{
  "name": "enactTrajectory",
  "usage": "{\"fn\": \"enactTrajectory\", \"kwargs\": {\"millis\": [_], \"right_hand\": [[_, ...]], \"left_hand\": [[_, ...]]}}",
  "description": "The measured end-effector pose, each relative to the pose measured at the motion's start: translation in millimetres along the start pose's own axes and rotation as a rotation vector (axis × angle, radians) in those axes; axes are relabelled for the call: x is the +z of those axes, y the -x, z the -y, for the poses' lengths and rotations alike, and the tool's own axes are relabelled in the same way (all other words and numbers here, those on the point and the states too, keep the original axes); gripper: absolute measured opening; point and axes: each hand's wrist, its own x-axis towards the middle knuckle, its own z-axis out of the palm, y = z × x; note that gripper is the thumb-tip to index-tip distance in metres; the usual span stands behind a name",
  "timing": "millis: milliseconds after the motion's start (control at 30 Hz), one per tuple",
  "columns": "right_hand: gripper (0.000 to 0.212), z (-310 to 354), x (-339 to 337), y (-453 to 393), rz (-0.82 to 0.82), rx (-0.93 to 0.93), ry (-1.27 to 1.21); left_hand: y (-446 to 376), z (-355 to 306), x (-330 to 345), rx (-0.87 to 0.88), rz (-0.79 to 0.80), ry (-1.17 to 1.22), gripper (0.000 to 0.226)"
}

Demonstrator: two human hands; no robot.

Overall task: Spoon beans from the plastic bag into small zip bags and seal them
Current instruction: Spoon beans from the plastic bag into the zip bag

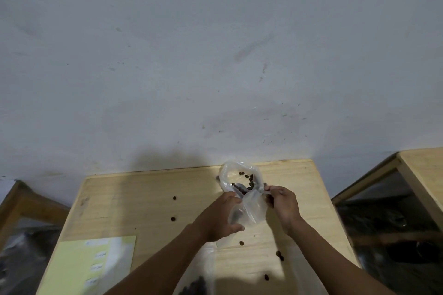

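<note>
Both hands are up over the far right part of the pale wooden worktop point(148, 208), working one small clear zip bag point(250, 211) between them. The left hand point(219, 217) curls round the bag's left side and bottom, fingers closed on the film; the right hand point(282, 203) pinches the top right corner of the mouth between thumb and fingertips. I can't tell whether the zip strip is pressed shut yet, and a dark shape low in the bag may be beans, though the film blurs it.

Just behind it, against the grey wall, sits the larger crumpled clear plastic bag point(227, 175) with dark brown beans point(249, 181) showing in its open mouth. Several loose beans point(173, 218) lie scattered on the worktop, and a pale yellow paper sheet point(96, 263) rests near the left corner.

This looks like the sealing step. To do it well I'd keep the bag upright so nothing rolls toward the mouth, line up the two lips, then run pinched fingers along the strip from one corner to the other. A bean caught in the track would stop it closing.
</note>
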Motion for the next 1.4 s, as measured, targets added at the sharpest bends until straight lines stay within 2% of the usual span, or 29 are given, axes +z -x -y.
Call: {"fn": "enactTrajectory", "kwargs": {"millis": [100,200,400,533,733,933,1067,1200,1300,1400], "right_hand": [[0.028,5,0,-2,-0.04,0.039,-0.057],[0.028,16,-4,1,-0.072,0.002,-0.095],[0.026,45,-20,14,-0.095,-0.134,-0.095],[0.025,68,-29,25,-0.091,-0.215,-0.094],[0.025,89,-29,52,-0.027,-0.392,0.081],[0.018,93,-21,75,0.071,-0.69,0.386],[0.013,97,-21,79,0.099,-0.869,0.412],[0.011,104,-26,83,0.024,-0.803,0.268],[0.017,99,-32,75,-0.063,-0.58,0.023],[0.024,77,-41,57,-0.082,-0.346,-0.213]], "left_hand": [[2,1,0,0.022,-0.033,-0.021,0.078],[6,3,0,0.027,-0.119,-0.045,0.078],[18,12,-9,-0.079,-0.262,-0.072,0.074],[24,16,-19,-0.177,-0.284,-0.107,0.075],[27,7,-26,-0.253,-0.302,-0.155,0.075],[27,-5,-27,-0.256,-0.342,-0.12,0.075],[30,-10,-28,-0.261,-0.376,-0.073,0.075],[37,-10,-28,-0.287,-0.407,-0.012,0.074],[45,-6,-25,-0.322,-0.442,0.096,0.074],[55,1,-20,-0.359,-0.477,0.208,0.075]]}}
